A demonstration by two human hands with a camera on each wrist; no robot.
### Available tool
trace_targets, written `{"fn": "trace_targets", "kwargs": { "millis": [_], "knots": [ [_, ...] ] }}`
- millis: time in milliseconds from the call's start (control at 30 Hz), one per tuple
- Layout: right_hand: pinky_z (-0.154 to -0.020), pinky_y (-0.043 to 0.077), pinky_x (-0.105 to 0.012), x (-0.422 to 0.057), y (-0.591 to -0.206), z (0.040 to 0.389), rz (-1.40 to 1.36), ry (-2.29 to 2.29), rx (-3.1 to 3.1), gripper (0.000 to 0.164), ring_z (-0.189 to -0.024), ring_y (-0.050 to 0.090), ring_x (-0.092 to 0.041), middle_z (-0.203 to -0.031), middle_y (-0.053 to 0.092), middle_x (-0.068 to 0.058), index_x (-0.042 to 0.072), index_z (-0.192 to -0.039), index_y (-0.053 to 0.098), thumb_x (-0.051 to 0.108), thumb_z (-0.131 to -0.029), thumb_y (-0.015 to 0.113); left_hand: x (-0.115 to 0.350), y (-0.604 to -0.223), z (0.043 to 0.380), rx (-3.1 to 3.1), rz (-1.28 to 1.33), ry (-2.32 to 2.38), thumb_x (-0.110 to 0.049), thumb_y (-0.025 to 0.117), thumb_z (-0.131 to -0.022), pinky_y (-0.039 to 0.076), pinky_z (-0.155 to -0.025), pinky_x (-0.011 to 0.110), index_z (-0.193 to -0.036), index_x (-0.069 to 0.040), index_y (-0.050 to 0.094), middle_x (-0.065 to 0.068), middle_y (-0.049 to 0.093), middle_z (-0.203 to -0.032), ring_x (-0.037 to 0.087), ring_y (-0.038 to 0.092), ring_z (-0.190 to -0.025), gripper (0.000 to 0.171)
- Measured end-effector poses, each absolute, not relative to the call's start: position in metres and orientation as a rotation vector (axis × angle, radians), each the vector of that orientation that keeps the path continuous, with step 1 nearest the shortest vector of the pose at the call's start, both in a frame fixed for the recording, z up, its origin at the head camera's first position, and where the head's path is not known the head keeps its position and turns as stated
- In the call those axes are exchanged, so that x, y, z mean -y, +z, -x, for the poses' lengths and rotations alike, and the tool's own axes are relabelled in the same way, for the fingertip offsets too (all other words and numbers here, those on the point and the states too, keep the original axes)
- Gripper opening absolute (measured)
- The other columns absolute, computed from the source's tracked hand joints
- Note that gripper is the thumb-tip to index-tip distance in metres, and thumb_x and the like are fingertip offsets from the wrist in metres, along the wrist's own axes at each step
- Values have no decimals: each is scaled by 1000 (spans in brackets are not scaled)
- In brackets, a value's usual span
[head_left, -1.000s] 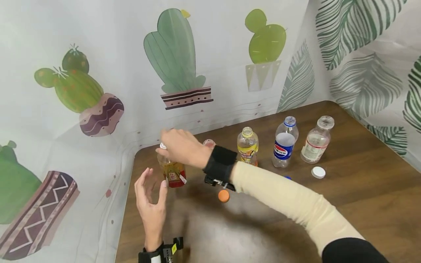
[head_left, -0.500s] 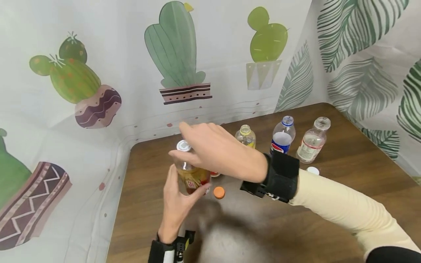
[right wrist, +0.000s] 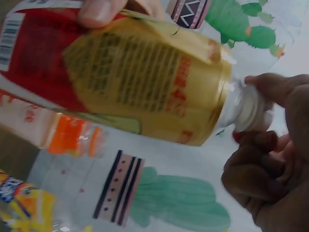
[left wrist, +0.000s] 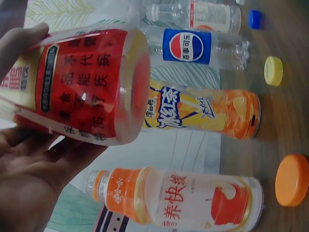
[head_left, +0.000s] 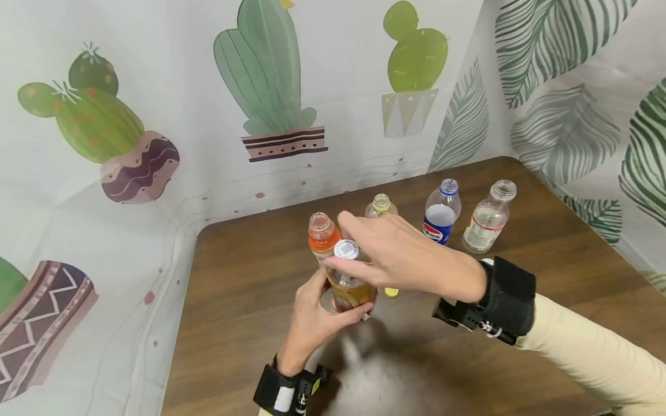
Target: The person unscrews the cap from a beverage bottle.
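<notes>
A drink bottle [head_left: 348, 293] with a red and gold label is held raised off the table. My left hand [head_left: 312, 323] grips its lower body, thumb on one side and fingers on the other. On top sits a white cap [head_left: 346, 249], which my right hand [head_left: 398, 251] pinches between thumb and fingers, clearly seen in the right wrist view. The left wrist view shows the base of this bottle. Just behind it stands an uncapped bottle [head_left: 322, 234] with an orange neck band, its lower part hidden in the head view.
Three more uncapped bottles stand to the right: a yellow-labelled iced tea bottle [left wrist: 203, 108], a Pepsi bottle [head_left: 441, 215] and a clear bottle [head_left: 488, 224]. An orange cap [left wrist: 292, 180], a yellow cap [head_left: 391, 292] and a blue cap [left wrist: 254, 19] lie on the wooden table [head_left: 234, 289].
The left hand, open beside the bottle a second ago, has taken hold of it. Both hands have carried the bottle rightward and toward me, uncovering the orange-banded bottle. The right hand stays at the cap.
</notes>
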State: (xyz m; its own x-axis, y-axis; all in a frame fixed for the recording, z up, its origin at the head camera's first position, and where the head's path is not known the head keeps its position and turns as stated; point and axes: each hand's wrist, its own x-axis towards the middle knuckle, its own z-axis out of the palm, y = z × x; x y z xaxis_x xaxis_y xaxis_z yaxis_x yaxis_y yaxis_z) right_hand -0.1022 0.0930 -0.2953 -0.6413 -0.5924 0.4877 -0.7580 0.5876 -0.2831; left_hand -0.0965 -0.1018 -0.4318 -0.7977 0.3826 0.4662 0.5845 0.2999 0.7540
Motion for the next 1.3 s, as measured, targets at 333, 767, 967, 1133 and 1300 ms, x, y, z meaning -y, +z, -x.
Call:
{"fn": "trace_targets", "kwargs": {
  "millis": [333, 767, 967, 1133, 1300],
  "knots": [
    [-48, 30, -16, -119, -296, 95, -1260, 833, 2607, 31, -55, 33, 2, -67, 34, 10, 15, -88, 43, 39, -98, 61, 102, -435, 99, 2429, 1174, -1788, -26, 89, -73, 58, -85, 31, -133, -24, 57, -3, 71, -116, 11, 68, -99, 67],
    [-64, 47, -20, -140, -305, 97, -1206, 618, 2775, 21, -71, 51, 1, -90, 55, 14, 19, -104, 57, 37, -96, 64, 77, -455, 97, 2563, 1050, -1771, -37, 86, -76, 55, -92, 29, -135, -32, 54, -12, 66, -121, 5, 64, -108, 67],
    [-51, 44, -26, -135, -291, 94, -892, 393, 2746, 34, -57, 50, -4, -76, 61, 9, 14, -100, 59, 47, -94, 64, 70, -460, 99, 2523, 889, -1583, -43, 85, -76, 56, -80, 30, -135, -33, 53, -11, 69, -114, 4, 64, -98, 68],
    [-41, 38, -32, -125, -295, 93, -688, 237, 2709, 51, -42, 44, -12, -52, 44, 7, 11, -82, 57, 60, -94, 54, 66, -464, 104, 2531, 837, -1509, -43, 84, -76, 55, -88, 30, -142, -34, 47, -8, 67, -121, 4, 64, -105, 75],
    [-37, 35, -32, -120, -318, 94, -628, 107, 2665, 57, -39, 44, -15, -50, 42, 3, 7, -74, 55, 61, -94, 54, 62, -468, 105, 2540, 823, -1407, -42, 82, -79, 56, -88, 31, -142, -26, 48, -5, 65, -123, 8, 63, -108, 74]
  ]
}}
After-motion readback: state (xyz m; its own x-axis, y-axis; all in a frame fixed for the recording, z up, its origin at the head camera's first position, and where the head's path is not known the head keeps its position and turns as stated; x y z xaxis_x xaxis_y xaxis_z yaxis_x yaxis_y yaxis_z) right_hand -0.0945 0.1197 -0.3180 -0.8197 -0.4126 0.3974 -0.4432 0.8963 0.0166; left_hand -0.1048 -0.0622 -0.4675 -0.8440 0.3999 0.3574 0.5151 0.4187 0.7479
